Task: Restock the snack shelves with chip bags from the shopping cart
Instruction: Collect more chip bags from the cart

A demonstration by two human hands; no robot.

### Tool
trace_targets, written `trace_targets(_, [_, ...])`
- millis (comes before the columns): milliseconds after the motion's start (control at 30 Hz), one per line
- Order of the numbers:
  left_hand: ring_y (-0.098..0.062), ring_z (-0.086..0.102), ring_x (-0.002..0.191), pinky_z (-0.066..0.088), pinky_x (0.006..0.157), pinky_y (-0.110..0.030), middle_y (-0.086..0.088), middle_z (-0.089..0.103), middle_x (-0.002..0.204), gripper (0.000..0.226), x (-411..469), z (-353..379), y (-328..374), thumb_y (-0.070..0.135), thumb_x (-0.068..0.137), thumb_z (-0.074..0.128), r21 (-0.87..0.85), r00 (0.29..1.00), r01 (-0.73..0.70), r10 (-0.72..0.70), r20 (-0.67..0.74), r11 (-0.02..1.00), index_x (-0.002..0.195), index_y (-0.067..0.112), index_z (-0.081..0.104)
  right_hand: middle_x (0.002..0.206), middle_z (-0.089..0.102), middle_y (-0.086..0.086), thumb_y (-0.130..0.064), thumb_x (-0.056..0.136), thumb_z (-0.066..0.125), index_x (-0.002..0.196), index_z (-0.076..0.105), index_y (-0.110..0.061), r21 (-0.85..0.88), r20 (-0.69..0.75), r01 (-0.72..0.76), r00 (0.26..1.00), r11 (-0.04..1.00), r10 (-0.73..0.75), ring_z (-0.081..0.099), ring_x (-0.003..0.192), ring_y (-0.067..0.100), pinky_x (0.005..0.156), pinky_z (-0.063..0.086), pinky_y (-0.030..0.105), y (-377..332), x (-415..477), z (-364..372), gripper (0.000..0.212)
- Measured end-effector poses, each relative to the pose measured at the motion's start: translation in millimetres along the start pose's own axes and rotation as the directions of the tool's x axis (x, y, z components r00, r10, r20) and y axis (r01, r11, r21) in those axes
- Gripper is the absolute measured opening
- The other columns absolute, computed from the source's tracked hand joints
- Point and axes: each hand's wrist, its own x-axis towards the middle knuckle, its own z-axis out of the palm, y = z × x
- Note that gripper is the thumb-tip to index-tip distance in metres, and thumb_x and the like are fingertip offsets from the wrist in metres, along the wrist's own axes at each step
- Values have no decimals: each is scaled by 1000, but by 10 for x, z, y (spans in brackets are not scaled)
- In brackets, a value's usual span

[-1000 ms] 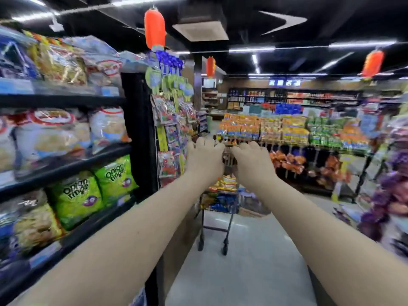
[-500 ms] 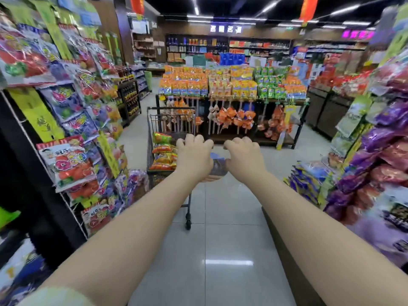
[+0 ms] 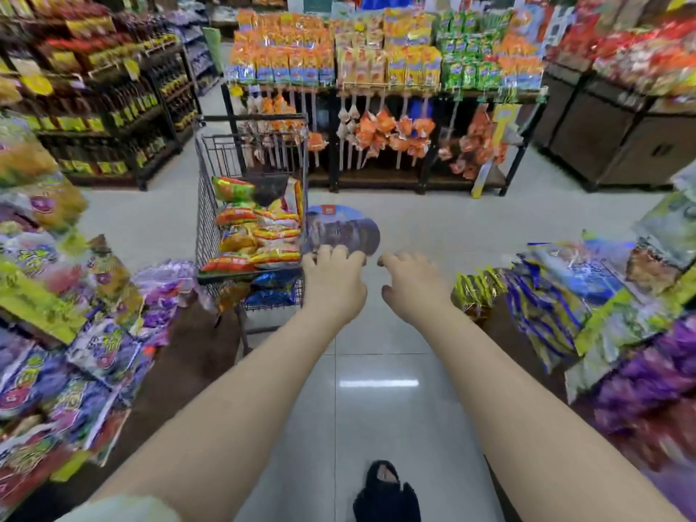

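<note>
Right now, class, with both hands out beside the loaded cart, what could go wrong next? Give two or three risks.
1. The left hand grips a round blue card, leaving only the right hand free; a one-handed lift could drop a bag.
2. The chip bags are heaped in the cart; pulling one may spill others.
3. The blue striped bags jut toward the right arm and might get knocked off.

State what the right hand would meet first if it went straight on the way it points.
Nothing near: the right hand has only bare floor ahead, then probably the display rack hung with orange packs, though depth is unclear.
</note>
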Motion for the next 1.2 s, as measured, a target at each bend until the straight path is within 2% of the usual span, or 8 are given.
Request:
trace_targets(167, [-27, 42, 120, 31, 99, -43, -2, 54, 124, 32, 957, 378, -7, 25, 90, 52, -54, 992, 122, -119, 44, 991, 122, 25, 54, 131, 53, 2, -21, 87, 58, 135, 45, -25, 56, 32, 99, 994, 993, -101, 42, 122, 27, 93, 37, 39, 323, 998, 375, 50])
trace_targets(333, [-27, 39, 122, 30, 97, -42, -2, 53, 126, 33, 1576, 833, -142, 27, 94, 49, -71, 947, 295, -282, 154, 953, 126, 28, 53, 133, 50, 3, -20, 89, 55, 134, 46, -20, 75, 91, 186, 977, 980, -193, 41, 123, 27, 91, 36, 38, 538, 1861, 686, 46])
trace_targets(533, [-27, 41, 118, 32, 94, -43, -1, 53, 123, 34, 2201, 1265, -607, 24, 91, 51, -25, 888, 410, -392, 240, 912, 126, 28, 53, 132, 51, 5, -19, 89, 54, 130, 49, -21, 120, 203, 240, 944, 963, -261, 41, 124, 28, 94, 38, 40, 470, 2794, 1127, 42])
trace_targets(733, [-27, 43, 119, 35, 94, -43, 0, 54, 121, 28, 2996, 1706, -1380, 32, 91, 54, 6, 839, 499, -485, 247, 867, 119, 27, 54, 134, 51, 5, -19, 91, 52, 136, 46, -21, 135, 293, 351, 879, 926, -376, 41, 124, 29, 100, 36, 39, 132, 3948, 1562, 45])
trace_targets(867, [-29, 42, 122, 33, 97, -45, -2, 53, 125, 31, 3472, 1973, -1951, 35, 92, 53, 26, 788, 554, -534, 308, 832, 122, 27, 53, 127, 53, 6, -19, 91, 53, 129, 50, -19, 135, 332, 448, 820, 884, -466, 43, 122, 30, 98, 35, 37, -249, 4767, 1751, 38])
trace_targets(1000, [-28, 40, 125, 32, 101, -46, -2, 50, 131, 40, 3806, 2095, -2480, 31, 92, 53, 21, 748, 603, -574, 333, 798, 131, 28, 50, 131, 52, 4, -21, 93, 51, 136, 46, -22, 140, 346, 533, 764, 835, -545, 41, 123, 28, 96, 35, 37, -701, 5408, 1929, 43])
trace_targets(1100, [-28, 39, 126, 30, 104, -48, -2, 50, 132, 40, 3931, 2134, -2827, 31, 93, 53, 27, 686, 678, -646, 336, 734, 132, 27, 49, 129, 54, 4, -22, 93, 52, 134, 49, -22, 165, 384, 583, 705, 796, -596, 43, 122, 28, 94, 38, 38, -997, 5742, 2083, 42])
trace_targets(1200, [-27, 39, 125, 30, 103, -47, 0, 51, 131, 37, 4004, 2213, -3118, 31, 91, 53, 21, 614, 757, -721, 321, 654, 129, 29, 51, 122, 57, 4, -23, 91, 54, 126, 55, -20, 215, 392, 589, 678, 779, -622, 47, 119, 28, 90, 41, 39, -1219, 6121, 2254, 35])
